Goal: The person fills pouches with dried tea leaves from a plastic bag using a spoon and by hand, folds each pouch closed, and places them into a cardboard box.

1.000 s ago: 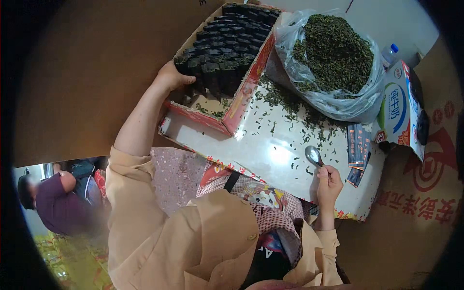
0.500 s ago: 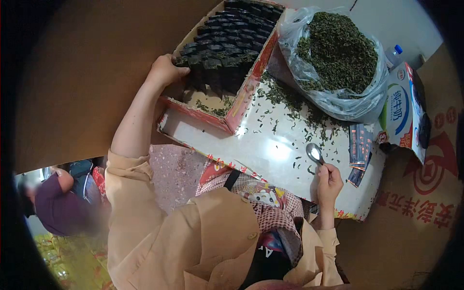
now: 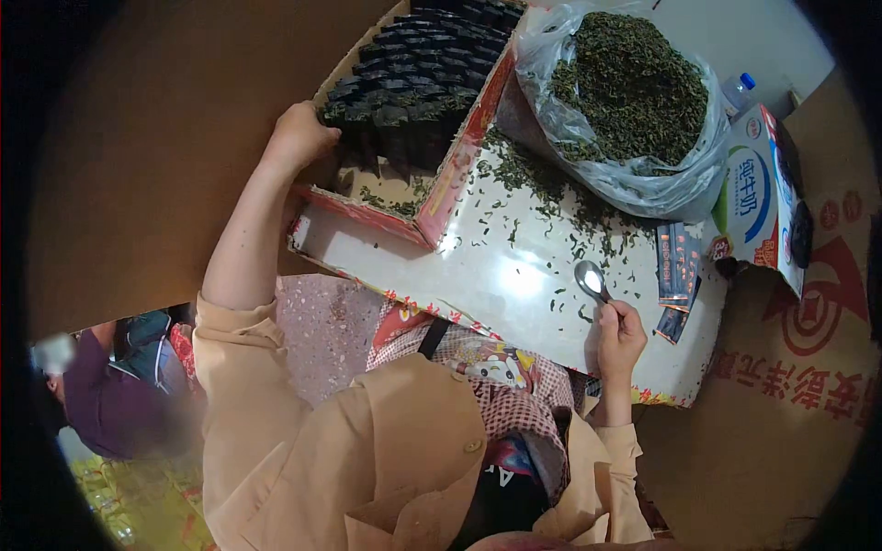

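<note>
My left hand (image 3: pixel 301 138) is at the left wall of an open carton (image 3: pixel 390 220), beside rows of dark sachets (image 3: pixel 413 73) standing in it; its fingertips are hidden behind the carton edge and sachets. Loose green leaves lie on the carton's bare bottom near its front. My right hand (image 3: pixel 622 338) is closed on the handle of a metal spoon (image 3: pixel 589 277), whose bowl is over the white tray (image 3: pixel 496 294). Flat dark packets (image 3: pixel 677 266) lie right of the spoon. An open plastic bag (image 3: pixel 717 197) heaped with dried leaves (image 3: pixel 634 87) stands behind.
Leaf bits are scattered across the tray. A milk carton (image 3: pixel 755 188) and a blue-capped bottle (image 3: pixel 738 92) stand at the right, near a printed cardboard panel (image 3: pixel 818 340). Brown cardboard (image 3: pixel 147 165) rises at the left. Another person (image 3: pixel 115 399) in purple is at the lower left.
The whole view has shifted slightly. My left hand has eased back toward the outside of the carton wall, its thumb less far over the sachets. My right hand keeps hold of the spoon.
</note>
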Tool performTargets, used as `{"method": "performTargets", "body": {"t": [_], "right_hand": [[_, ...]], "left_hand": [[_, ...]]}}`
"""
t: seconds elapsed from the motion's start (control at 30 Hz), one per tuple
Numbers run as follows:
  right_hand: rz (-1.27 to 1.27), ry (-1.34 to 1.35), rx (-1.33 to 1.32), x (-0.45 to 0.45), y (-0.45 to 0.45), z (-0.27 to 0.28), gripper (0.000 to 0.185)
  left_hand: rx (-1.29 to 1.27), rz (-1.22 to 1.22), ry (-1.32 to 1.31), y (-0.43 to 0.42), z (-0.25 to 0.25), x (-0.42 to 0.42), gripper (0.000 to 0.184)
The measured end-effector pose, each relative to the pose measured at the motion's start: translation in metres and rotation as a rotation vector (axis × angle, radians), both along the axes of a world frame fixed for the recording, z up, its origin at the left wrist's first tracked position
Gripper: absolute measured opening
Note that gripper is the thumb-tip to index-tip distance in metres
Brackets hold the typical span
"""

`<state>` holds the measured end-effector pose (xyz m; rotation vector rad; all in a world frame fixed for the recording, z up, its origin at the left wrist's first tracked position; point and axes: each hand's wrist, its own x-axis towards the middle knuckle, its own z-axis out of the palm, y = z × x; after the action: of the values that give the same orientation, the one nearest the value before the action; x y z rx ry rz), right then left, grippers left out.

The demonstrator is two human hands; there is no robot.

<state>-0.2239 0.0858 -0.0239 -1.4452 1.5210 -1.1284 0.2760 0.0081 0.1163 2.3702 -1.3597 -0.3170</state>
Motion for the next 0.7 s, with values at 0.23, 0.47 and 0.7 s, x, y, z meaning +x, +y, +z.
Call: {"method": "performTargets", "body": {"t": [0.23, 0.47, 0.7], "right_hand": [[0.007, 0.026, -0.01, -0.001, 0.001, 0.0, 0.012], [-0.044, 0.063, -0.068, 0.002, 0.0, -0.001, 0.012], [0.006, 0.189, -0.259, 0.005, -0.004, 0.006, 0.007]], "left_hand": [[-0.15, -0.065, -0.355, 0.016, 0.007, -0.01, 0.042], [-0.53, -0.386, 0.227, 0.062, 0.051, -0.133, 0.035], [-0.353, -1.006, 0.201, 0.063, 0.011, -0.227, 0.028]]}}
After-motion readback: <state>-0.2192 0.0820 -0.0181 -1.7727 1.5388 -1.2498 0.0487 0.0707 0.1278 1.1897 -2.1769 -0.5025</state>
